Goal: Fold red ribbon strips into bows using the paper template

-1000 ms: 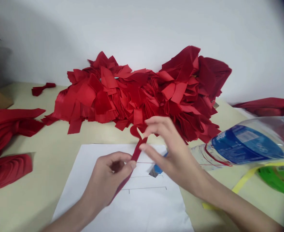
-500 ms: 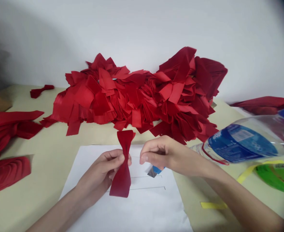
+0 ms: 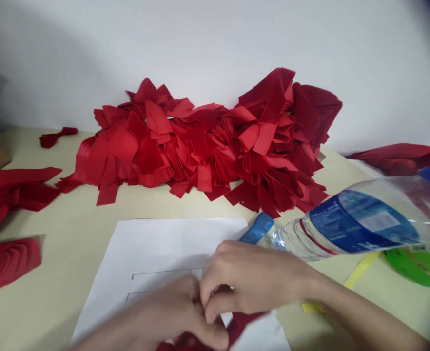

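Observation:
A dark red ribbon bow (image 3: 242, 324) is low in the view over the white paper (image 3: 127, 243), mostly covered by my hands. My left hand (image 3: 185, 312) is closed on its middle, fingers curled and partly blurred. Right beside it, my right hand (image 3: 237, 282) has thumb and forefinger pinched against the left fingers; what lies in the pinch is too small to make out. Thin ruled lines show on the paper. Behind my right hand lies a blue tool (image 3: 259, 228) at the paper's top right corner.
A big heap of red ribbon bows (image 3: 200, 146) spans the back by the wall. More red bundles (image 3: 10, 258) lie at the left. On the right are a plastic bottle (image 3: 364, 219) with a blue label, a green roll (image 3: 416, 265) and yellow strips (image 3: 361, 270).
Both hands have come together lower down, and the bow has been lowered and turned from upright. The red band on the bottle has shifted, and the blue tool now shows more fully.

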Demonstrator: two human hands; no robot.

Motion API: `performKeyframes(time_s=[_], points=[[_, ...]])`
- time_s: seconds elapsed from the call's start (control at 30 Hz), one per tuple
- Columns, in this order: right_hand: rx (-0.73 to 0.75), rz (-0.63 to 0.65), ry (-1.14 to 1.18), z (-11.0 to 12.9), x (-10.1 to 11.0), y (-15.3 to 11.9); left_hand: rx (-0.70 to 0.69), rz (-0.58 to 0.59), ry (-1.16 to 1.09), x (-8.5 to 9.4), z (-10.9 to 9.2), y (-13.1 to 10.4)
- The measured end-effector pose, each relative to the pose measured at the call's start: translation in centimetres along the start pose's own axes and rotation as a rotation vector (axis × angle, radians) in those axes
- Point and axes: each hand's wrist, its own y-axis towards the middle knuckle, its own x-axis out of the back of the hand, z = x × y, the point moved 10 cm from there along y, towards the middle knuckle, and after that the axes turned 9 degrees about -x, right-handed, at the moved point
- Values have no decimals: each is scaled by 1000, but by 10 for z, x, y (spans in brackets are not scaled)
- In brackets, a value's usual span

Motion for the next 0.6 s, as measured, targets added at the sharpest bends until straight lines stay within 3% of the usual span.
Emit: performKeyframes(time_s=[0.13,0.2,0.27,0.33,0.47,0.6], points=[[-111,-392,-458,9,21,-21,-158,-213,-94,34,-25,0],[-141,-488,-478,10,31,-29,-230,-245,-218,43,-34,-2],[-170,-528,-353,3,43,-31,-279,-244,-322,47,-40,-3],[-178,-495,-145,-8,53,-28,-343,-244,-382,49,-45,-6],[-133,-241,328,-24,49,-13,-432,-122,-412,39,-54,-10],[-69,7,505,-20,27,-3,-227,119,-214,6,-35,-10]])
